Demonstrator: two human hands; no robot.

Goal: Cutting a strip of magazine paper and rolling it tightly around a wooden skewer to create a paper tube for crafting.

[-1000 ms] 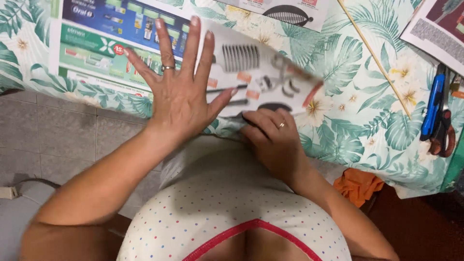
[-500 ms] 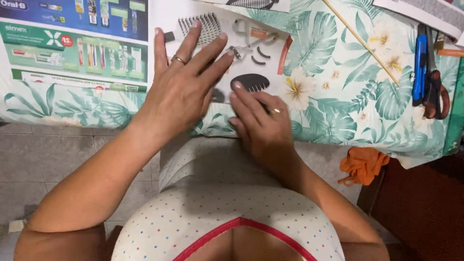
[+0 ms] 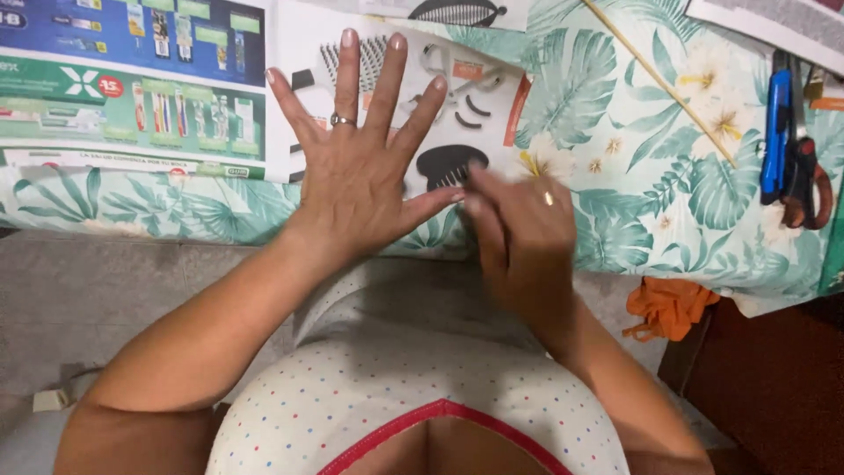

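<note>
My left hand point(image 3: 360, 158) lies flat with fingers spread on a white magazine page point(image 3: 492, 88) printed with hairbrushes and hair clips. A ring sits on one of its fingers. My right hand point(image 3: 519, 237) is blurred, just right of the left thumb, fingers bent at the page's lower right edge; I cannot tell if it pinches the paper. The page lies on a tablecloth point(image 3: 633, 176) with green leaf print.
A blue and green advertising leaflet point(image 3: 132, 79) lies left of the page. A thin wooden stick point(image 3: 659, 84) lies diagonally on the cloth. Blue-handled and red-handled tools point(image 3: 791, 149) rest at the right edge. An orange cloth point(image 3: 668, 308) hangs below the table edge.
The left hand has stayed flat on the page, fingers now spread wider. The right hand has shifted right along the page's lower edge and is blurred.
</note>
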